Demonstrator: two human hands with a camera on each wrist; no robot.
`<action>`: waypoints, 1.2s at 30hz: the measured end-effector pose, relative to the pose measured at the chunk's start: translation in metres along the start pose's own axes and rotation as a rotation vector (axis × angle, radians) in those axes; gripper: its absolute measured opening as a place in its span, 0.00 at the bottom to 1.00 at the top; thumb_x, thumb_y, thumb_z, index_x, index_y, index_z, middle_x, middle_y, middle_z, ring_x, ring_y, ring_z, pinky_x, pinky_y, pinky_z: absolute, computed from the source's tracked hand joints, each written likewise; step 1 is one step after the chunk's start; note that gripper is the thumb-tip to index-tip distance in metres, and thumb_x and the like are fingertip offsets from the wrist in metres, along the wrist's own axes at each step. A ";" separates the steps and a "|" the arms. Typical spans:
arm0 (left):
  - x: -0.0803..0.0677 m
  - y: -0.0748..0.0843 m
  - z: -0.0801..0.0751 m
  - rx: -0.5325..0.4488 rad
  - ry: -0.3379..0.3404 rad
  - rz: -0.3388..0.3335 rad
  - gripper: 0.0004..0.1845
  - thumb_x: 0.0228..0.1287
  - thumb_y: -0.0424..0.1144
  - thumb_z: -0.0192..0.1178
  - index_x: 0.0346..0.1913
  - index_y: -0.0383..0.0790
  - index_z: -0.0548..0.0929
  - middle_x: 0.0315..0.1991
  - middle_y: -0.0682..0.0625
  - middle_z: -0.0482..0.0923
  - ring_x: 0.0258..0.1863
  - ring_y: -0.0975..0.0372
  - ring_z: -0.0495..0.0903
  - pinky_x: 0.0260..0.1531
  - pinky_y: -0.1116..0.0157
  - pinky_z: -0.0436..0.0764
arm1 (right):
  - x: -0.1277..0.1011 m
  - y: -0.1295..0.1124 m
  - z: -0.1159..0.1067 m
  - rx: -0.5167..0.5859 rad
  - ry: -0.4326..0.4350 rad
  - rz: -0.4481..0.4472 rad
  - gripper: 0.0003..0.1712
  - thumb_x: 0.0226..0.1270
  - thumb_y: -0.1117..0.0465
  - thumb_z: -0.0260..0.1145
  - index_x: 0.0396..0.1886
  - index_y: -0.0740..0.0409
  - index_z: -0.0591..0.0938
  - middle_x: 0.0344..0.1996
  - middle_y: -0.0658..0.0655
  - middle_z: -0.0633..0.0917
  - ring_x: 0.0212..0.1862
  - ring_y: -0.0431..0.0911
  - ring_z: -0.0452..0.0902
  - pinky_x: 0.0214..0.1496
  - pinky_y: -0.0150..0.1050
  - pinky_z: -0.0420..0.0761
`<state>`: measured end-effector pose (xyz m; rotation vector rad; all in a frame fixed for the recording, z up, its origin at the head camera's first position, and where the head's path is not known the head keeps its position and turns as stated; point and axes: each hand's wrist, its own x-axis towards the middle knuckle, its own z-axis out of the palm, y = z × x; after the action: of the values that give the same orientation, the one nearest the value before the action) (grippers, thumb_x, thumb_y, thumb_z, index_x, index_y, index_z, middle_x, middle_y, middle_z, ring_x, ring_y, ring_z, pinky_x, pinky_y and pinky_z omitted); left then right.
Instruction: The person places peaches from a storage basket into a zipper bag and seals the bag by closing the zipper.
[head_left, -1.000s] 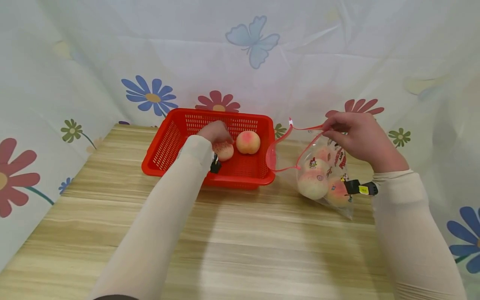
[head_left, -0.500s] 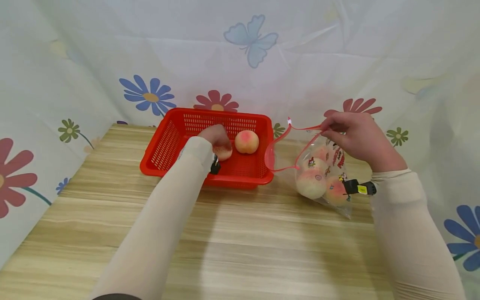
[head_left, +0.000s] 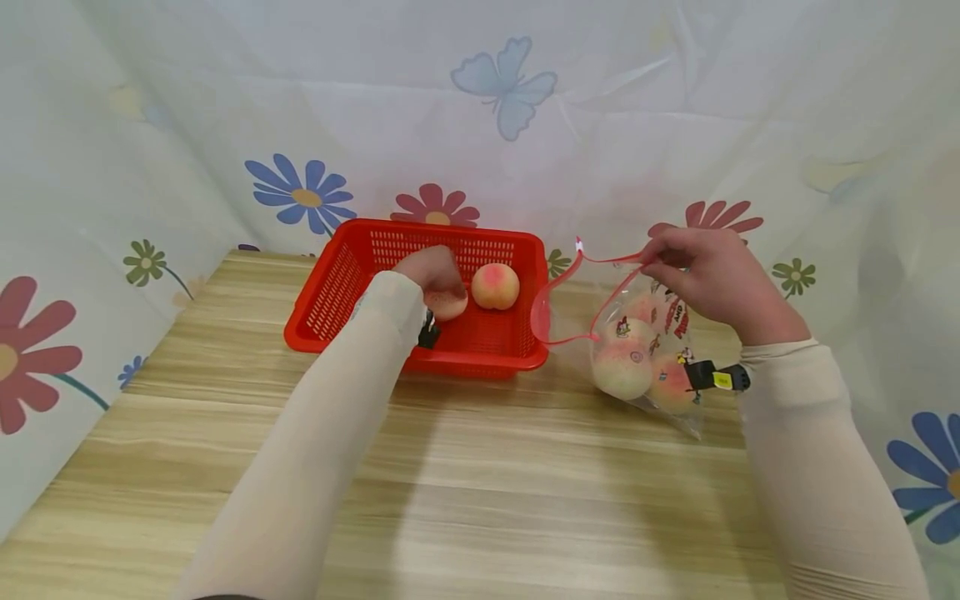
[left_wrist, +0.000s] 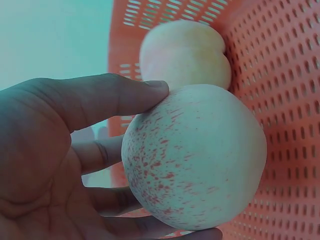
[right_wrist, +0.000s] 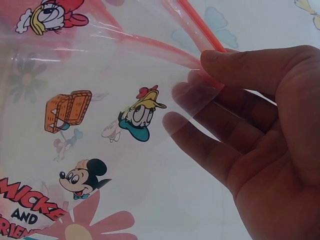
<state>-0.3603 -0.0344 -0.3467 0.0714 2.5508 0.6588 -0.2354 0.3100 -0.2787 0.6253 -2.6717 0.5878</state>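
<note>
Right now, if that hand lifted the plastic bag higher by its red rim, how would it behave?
The bag would probably sag and swing: its clear film looks thin and creased. It likely hangs bottom-heavy, since several peaches sit low inside. The right hand pinches only the rim, so the mouth may pull out of shape.

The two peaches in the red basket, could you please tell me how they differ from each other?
The left hand grips the speckled peach, whereas the blushed peach lies free on the floor of the red basket. The speckled peach shows fine red flecks on pale skin; the blushed peach has one soft red patch on top. From the head view the speckled peach is mostly hidden under the hand, while the blushed peach is in full view. Both are round, pale and inside the basket.
</note>
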 end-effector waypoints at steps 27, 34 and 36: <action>-0.051 0.032 -0.006 -0.022 0.073 0.204 0.27 0.50 0.48 0.73 0.54 0.51 0.76 0.46 0.55 0.78 0.46 0.57 0.76 0.43 0.61 0.84 | -0.002 -0.002 0.001 0.011 0.006 -0.018 0.06 0.59 0.67 0.70 0.36 0.55 0.85 0.41 0.57 0.88 0.37 0.47 0.86 0.33 0.19 0.72; -0.067 0.042 -0.003 -0.001 0.094 0.273 0.28 0.52 0.47 0.72 0.57 0.50 0.75 0.46 0.55 0.79 0.44 0.58 0.77 0.39 0.64 0.84 | -0.002 -0.001 0.002 0.004 0.019 -0.025 0.06 0.59 0.68 0.70 0.35 0.55 0.85 0.36 0.55 0.89 0.37 0.48 0.86 0.34 0.17 0.71; -0.071 0.044 -0.001 -0.007 0.096 0.277 0.29 0.52 0.47 0.72 0.58 0.50 0.75 0.46 0.55 0.78 0.44 0.58 0.77 0.39 0.64 0.84 | -0.002 -0.002 0.002 0.005 0.020 -0.023 0.06 0.59 0.68 0.70 0.35 0.55 0.85 0.36 0.55 0.89 0.36 0.47 0.86 0.34 0.18 0.72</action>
<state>-0.3020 -0.0083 -0.2929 0.4053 2.6560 0.7917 -0.2334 0.3083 -0.2811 0.6473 -2.6420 0.5916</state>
